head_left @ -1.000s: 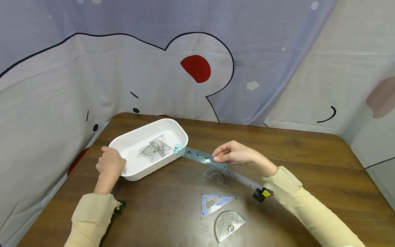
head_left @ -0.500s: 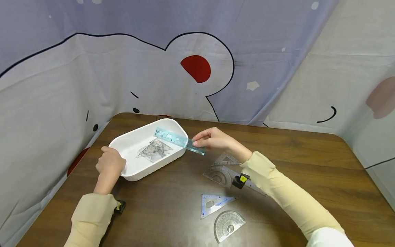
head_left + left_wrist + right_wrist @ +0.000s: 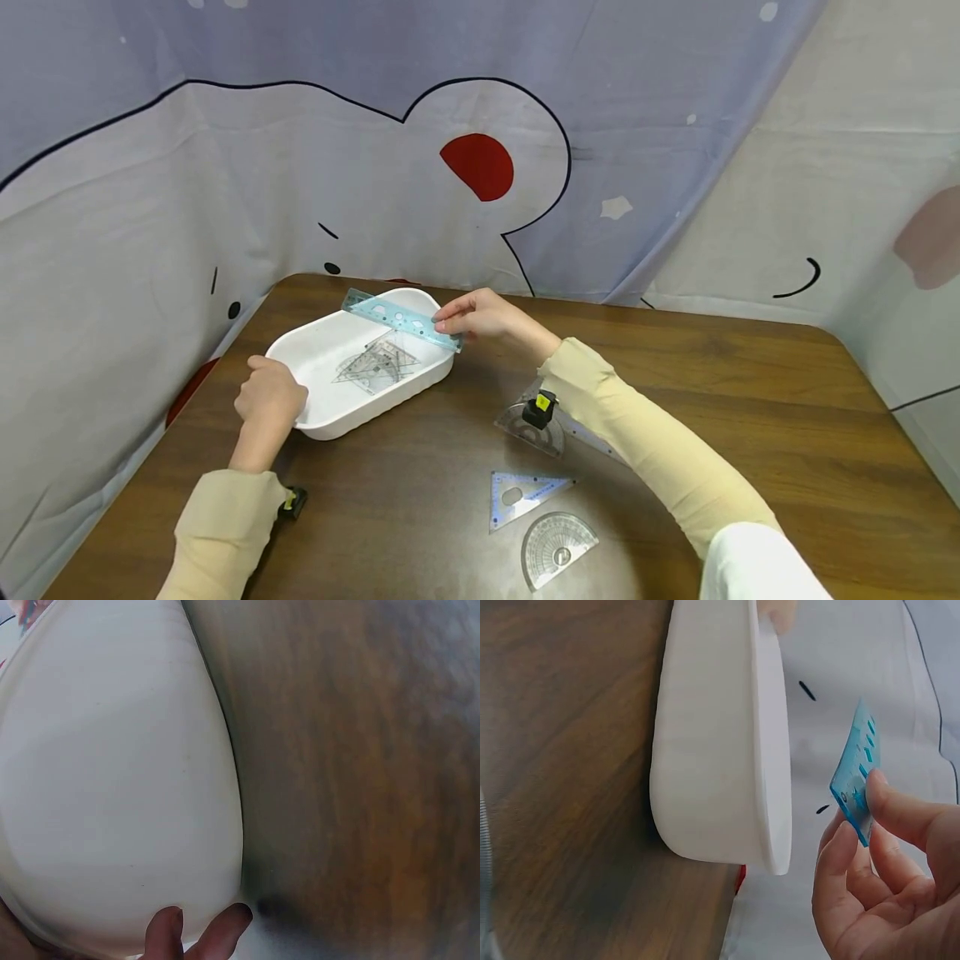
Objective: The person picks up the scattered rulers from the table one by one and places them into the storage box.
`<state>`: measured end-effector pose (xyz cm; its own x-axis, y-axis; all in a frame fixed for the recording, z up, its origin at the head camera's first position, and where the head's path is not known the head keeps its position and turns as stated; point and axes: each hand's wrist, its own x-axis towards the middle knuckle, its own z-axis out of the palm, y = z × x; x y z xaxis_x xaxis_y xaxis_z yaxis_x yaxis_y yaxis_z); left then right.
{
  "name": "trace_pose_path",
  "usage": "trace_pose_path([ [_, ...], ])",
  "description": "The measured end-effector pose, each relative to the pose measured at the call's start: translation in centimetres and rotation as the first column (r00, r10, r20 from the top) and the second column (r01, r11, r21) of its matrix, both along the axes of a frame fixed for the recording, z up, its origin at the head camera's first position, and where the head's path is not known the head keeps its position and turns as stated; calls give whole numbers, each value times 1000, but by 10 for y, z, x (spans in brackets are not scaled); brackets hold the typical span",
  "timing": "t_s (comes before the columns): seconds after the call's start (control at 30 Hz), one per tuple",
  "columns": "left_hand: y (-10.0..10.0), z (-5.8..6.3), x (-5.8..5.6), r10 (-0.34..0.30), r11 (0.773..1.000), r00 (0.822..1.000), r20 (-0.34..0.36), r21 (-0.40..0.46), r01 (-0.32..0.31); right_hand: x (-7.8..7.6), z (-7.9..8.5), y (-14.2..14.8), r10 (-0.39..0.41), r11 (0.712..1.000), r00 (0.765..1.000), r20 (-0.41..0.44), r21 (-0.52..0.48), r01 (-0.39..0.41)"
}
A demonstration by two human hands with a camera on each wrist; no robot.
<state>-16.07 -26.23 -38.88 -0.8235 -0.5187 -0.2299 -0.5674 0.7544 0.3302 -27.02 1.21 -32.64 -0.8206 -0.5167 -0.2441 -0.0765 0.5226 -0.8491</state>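
Note:
A translucent teal ruler [image 3: 393, 317] with cut-out shapes is pinched near its right end by my right hand [image 3: 487, 317]. It is held above the far right part of a white plastic tray [image 3: 390, 407]. The right wrist view shows the ruler [image 3: 855, 784] between thumb and fingers, apart from the tray's rim [image 3: 780, 859]. My left hand [image 3: 270, 393] grips the tray's left end, with fingertips [image 3: 217, 934] against its outer wall in the left wrist view. Inside the tray, clear set squares [image 3: 381, 363] and what looks like a protractor lie overlapped.
On the wooden table [image 3: 405, 508], right of the tray, lie a clear protractor [image 3: 558, 547], a blue-marked set square [image 3: 512, 500] and another protractor [image 3: 517, 427]. A clear straight-edged piece [image 3: 592, 437] is partly hidden under the right arm. A patterned curtain [image 3: 645, 167] hangs behind.
My right hand has carried the teal ruler leftward and away from me, from the tray's right rim to above the tray. The left hand has stayed on the tray's end.

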Motion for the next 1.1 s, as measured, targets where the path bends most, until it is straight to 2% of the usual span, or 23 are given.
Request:
trace_pose_path([
  [0.2, -1, 0, 0, -10, 1000, 1000, -13, 4, 10, -9, -6, -15, -36, 999, 999, 22, 10, 35],
  [0.43, -2, 0, 0, -2, 1000, 1000, -9, 10, 3, -9, -9, -31, -8, 1000, 1000, 9, 24, 8],
  [0.67, -3, 0, 1, -8, 1000, 1000, -12, 11, 8, -7, -16, -47, 52, 997, 999, 14, 61, -52],
  [1.1, -1, 0, 1, -3, 1000, 1000, -17, 6, 3, -7, -25, -61, 163, 968, 984, -71, 203, -146],
])
